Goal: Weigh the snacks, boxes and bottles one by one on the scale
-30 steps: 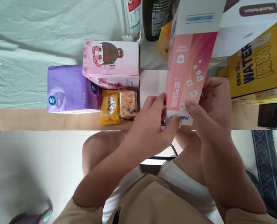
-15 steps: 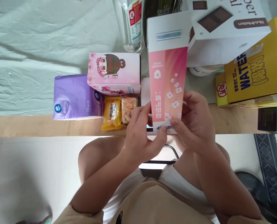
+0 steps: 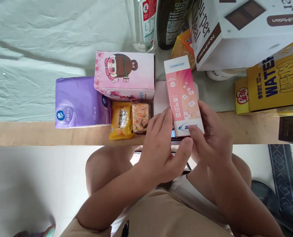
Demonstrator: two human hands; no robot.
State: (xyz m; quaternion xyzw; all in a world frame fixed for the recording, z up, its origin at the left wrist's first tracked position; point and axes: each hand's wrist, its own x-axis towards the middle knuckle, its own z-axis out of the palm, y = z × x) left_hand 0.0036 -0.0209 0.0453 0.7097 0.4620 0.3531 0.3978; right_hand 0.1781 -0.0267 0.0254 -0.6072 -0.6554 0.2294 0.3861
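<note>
Right grip [image 3: 214, 138] holds the flowered pink box [image 3: 182, 95] aslant.

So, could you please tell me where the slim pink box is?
In the head view, right of centre: the slim pink box is between the left hand and right hand, right of the doll-print box.

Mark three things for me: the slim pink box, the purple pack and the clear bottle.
Slim pink box [image 3: 183, 96]: head view, middle of its printed front.
Purple pack [image 3: 81, 102]: head view, its upward face.
Clear bottle [image 3: 148, 29]: head view, on its label.
</note>
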